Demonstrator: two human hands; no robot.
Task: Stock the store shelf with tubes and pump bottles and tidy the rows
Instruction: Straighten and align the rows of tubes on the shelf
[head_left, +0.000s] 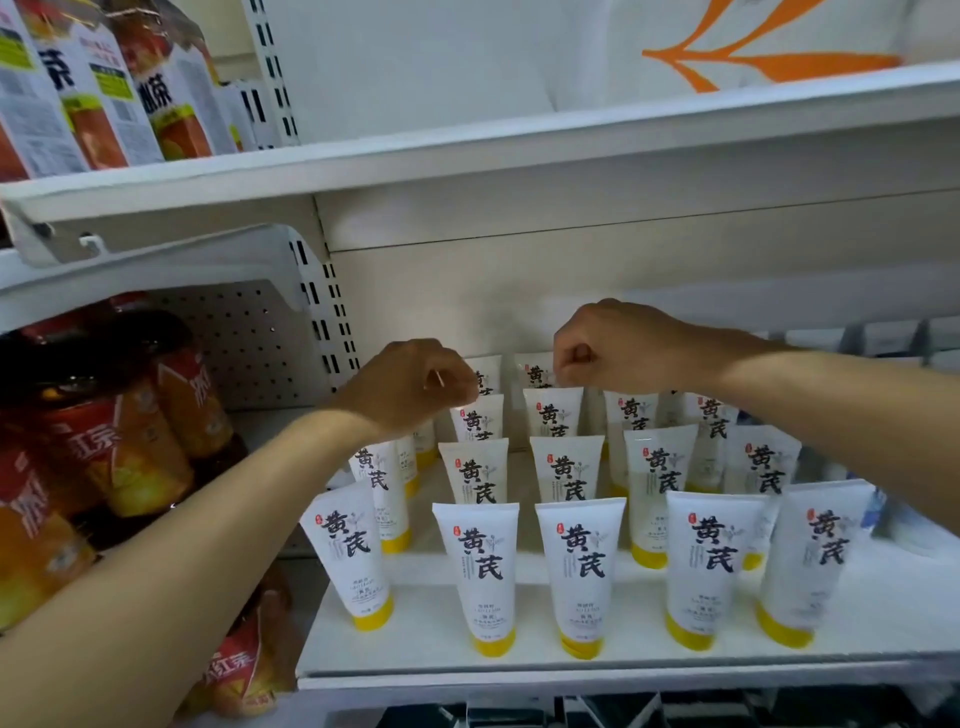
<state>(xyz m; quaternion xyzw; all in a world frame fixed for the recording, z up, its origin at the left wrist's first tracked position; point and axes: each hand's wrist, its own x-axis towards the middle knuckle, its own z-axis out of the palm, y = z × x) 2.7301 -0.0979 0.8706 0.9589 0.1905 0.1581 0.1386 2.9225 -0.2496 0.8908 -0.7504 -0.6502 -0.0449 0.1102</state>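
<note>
Both bare forearms reach forward over the shelf (519, 662), the left arm rising from the lower left and the right arm coming in from the right edge. The left hand (410, 384) hangs palm-down above the shelf's back rows, fingers curled with thumb and forefinger meeting. The right hand (613, 345) sits a little higher and farther back over the shelf, wrist bent down, fingers curled into a loose fist. The two hands are near each other but apart.
</note>
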